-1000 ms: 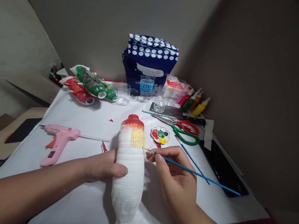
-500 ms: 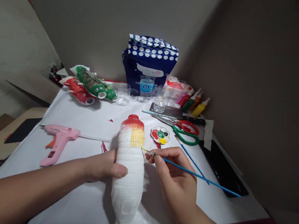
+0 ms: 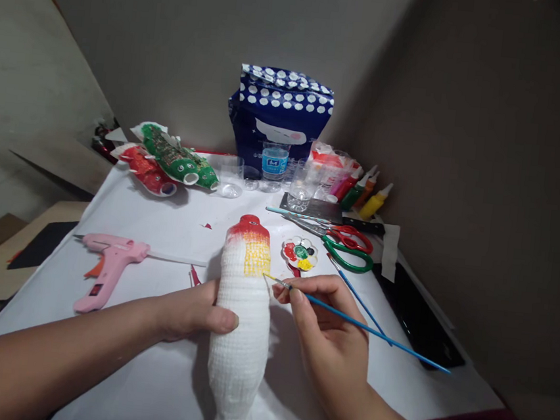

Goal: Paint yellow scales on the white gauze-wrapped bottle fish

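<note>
**Blue paintbrush [image 3: 405, 348] shifts slightly: its tip moves a little up and inward at the lower edge of the yellow patch [image 3: 257, 259], while its far end dips**

The white form [image 3: 238, 364], bottle-shaped with a gauze-like surface, keeps its place in front of the person, over the white-covered table [image 3: 154, 383]. Its far end is red and bears an eye; the yellow patch lies just below the red, toward the right side.

The left hand [image 3: 201, 313] stays clamped on the form from its left side, thumb pressed across the front; its other fingers are hidden behind. The right hand [image 3: 329, 339] pinches the brush near the metal collar between thumb and forefinger, the remaining fingers curled beneath. The bristles appear to touch the form at the patch's lower right corner.

Just beyond the right hand sits a flower-shaped palette [image 3: 297, 241] with red, green, black and yellow paint. A second brush [image 3: 364, 305] lies beside that hand, passing under the raised handle in view. A pink glue gun [image 3: 124, 252] rests left of the form, near the left forearm. Farther back lie a green fish [image 3: 166, 153] and a red fish [image 3: 148, 171].
</note>
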The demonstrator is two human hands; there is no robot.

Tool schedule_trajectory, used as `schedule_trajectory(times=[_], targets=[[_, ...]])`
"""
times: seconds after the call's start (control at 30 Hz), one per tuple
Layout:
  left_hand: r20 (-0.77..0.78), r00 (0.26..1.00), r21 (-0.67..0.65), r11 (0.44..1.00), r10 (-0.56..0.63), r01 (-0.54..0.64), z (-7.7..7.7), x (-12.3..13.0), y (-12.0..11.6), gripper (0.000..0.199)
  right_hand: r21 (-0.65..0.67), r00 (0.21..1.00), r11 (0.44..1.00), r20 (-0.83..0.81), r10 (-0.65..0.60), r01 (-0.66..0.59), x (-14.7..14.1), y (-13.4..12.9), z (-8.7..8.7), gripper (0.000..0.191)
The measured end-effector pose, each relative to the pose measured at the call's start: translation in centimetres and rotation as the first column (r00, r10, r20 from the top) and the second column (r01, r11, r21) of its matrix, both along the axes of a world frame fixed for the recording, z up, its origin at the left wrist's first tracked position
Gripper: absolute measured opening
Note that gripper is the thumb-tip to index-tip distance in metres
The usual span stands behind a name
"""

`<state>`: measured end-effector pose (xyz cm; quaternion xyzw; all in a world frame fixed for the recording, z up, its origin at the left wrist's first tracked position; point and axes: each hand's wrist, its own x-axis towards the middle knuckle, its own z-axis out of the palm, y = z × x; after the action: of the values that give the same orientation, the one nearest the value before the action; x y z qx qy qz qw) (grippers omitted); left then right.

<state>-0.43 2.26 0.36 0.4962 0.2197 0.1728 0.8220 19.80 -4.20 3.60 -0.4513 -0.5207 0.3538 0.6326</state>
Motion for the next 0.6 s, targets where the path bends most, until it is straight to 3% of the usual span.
schedule_trajectory(times=[0.17, 0.3, 0.43, 0.5, 0.6], targets=[[-0.007, 1.000, 0.032, 0.999, -0.016, 0.016, 0.3, 0.1, 0.0, 0.073, -0.019, 1.000, 1.000, 0.000, 0.014, -0.014, 0.0, 0.0, -0.1, 0.008], [-0.003, 1.000, 0.015, 1.000, -0.013, 0.013, 0.3, 0.0, 0.0, 0.081, 0.007, 0.999, 0.999, -0.003, -0.035, 0.035, 0.3, -0.1, -0.2, 0.008], [-0.028, 1.000, -0.016, 1.000, 0.010, -0.011, -0.1, -0.3, -0.1, 0.080, 0.040, 0.994, 0.993, 0.010, -0.113, 0.113, 2.1, 0.5, 0.9, 0.005], [-0.018, 1.000, -0.014, 1.000, 0.015, -0.015, -0.2, -0.4, -0.1, 0.079, 0.032, 0.984, 0.988, 0.088, -0.155, 0.153, 3.8, 1.2, 1.7, 0.004], [0.018, 1.000, -0.008, 1.000, 0.013, -0.013, -0.4, -0.3, -0.1, 0.079, -0.034, 0.926, 0.985, 0.348, -0.147, 0.169, 6.2, 2.6, 2.2, 0.007]])
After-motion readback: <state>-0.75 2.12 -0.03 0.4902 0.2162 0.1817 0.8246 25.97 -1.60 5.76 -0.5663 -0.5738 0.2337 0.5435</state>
